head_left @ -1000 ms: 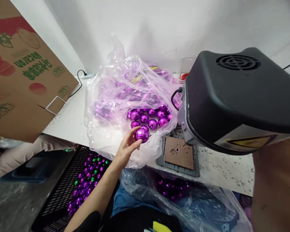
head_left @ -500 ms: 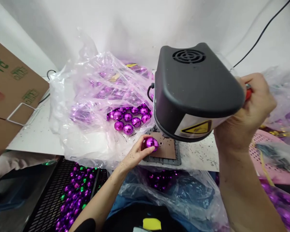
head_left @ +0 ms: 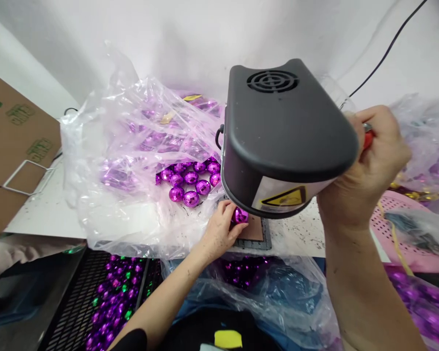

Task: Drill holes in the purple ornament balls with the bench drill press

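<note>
Cardboard box: left edge of the frame, partly cut off; printed in green and red.
Black crate: lower left, below the tabletop; small purple and green balls fill it.
Clear plastic bag: left of centre, spread over the tabletop; loose purple balls show at its open mouth, just beside the work.
Left hand: centre; thumb and fingers curled part-closed around one ball, pinching its sides.
Held ball: centre, over the brown pad, its top close under the machine's edge in this view; whether it touches the pad I cannot tell.
Black machine: right of centre, above the pad; its underside is hidden.
Right hand: right of the machine, fingers wrapped closed at a red handle.
Pink basket: right edge, beyond the right forearm.
Good handling: the ball looks smooth and likely to roll, so a light, even pinch low on its sides should steady it; square it on the pad before any pull on the handle; fingertips are best held well clear of the machine's hidden underside.
</note>
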